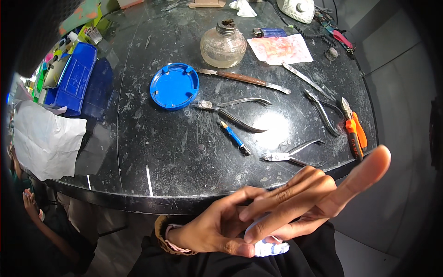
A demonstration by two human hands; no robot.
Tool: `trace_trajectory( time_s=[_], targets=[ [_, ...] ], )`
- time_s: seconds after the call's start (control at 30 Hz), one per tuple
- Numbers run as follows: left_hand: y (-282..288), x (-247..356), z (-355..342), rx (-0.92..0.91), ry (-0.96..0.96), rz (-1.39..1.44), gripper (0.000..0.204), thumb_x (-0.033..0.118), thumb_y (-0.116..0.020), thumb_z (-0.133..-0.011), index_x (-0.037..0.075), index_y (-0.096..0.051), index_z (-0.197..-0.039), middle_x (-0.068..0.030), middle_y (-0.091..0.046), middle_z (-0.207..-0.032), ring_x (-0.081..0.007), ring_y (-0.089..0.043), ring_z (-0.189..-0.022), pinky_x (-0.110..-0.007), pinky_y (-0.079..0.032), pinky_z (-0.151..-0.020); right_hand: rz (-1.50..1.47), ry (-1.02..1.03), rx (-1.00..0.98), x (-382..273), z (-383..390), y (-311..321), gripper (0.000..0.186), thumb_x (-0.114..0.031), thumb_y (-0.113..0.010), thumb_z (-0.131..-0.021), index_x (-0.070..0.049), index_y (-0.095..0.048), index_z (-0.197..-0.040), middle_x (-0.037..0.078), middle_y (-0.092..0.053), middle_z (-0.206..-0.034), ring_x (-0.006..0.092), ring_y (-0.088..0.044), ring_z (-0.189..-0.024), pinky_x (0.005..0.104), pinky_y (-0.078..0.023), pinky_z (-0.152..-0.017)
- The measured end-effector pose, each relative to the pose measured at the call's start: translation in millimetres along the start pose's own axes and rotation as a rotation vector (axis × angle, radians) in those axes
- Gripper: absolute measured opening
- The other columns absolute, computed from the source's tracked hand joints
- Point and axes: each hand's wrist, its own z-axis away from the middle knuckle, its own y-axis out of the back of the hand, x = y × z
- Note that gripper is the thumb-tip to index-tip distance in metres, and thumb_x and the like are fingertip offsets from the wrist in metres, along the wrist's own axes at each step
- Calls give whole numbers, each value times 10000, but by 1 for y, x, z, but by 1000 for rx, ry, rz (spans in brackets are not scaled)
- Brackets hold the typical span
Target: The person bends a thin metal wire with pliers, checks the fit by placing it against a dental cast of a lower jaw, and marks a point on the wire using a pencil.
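In the head view, my left hand (210,233) grips a small white object with blue marks (272,248) low at the middle, just in front of the table edge and over my dark-clothed lap. My right hand (295,207) lies over it, middle fingers curled down onto the same piece and left hand, one finger raised straight toward the upper right. The object is partly hidden by my fingers, so its exact kind is unclear. Pliers with bare metal handles (277,156) lie on the table just beyond my hands, near a blue pencil (234,138).
The black table (129,138) bears a blue round lid (174,87), glass jar (222,48), knife (244,81), tweezers-like metal tool (304,78), more pliers (354,129), stained paper (280,48), blue bins (75,78) and white sheets (46,138). Another person's arm (53,235) shows at lower left.
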Motion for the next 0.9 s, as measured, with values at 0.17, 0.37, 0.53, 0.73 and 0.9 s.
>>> trace_trajectory(
  time_s=[0.17,0.37,0.53,0.73,0.9],
  targets=[
    [-4,-10,-3,-108,-104,-30,586,86,-667,-739,-15,-368,-1233,-102,-547,-1043,-198,-499,-1060,-341,-375,-940,155,-7,-124,-4,-9,17,1044,14,-575,-785,-61,406,-1135,261,-620,-811,387,-594,-872,458,-247,-988],
    [-16,-6,-13,138,-476,98,726,-3,-620,-731,35,-204,-1326,-111,-514,-978,-246,-481,-1080,-379,-378,-953,378,31,396,-10,6,17,1149,-98,-665,-741,-66,374,-1227,168,-653,-773,324,-588,-940,471,-138,-1042],
    [-23,-6,-15,207,-574,14,736,-40,-625,-710,65,-224,-1318,-101,-495,-991,-238,-471,-1084,-374,-375,-955,557,-2,290,-12,6,2,1196,-109,-702,-719,-63,384,-1217,167,-653,-744,323,-628,-824,483,-198,-1013],
    [-24,-5,-14,251,-637,-8,763,-43,-647,-689,67,-227,-1316,-93,-493,-973,-227,-470,-1069,-362,-371,-935,522,65,260,-3,0,4,1101,-82,-716,-703,88,237,-1230,168,-652,-819,289,-640,-813,470,-454,-815],
    [-25,-6,-15,292,-662,-56,781,-34,-664,-677,63,-225,-1316,-83,-490,-948,-224,-484,-1035,-369,-368,-926,414,35,236,-3,-2,3,1046,-56,-696,-718,82,187,-1261,145,-652,-830,275,-634,-855,430,-394,-909]
  ],
)
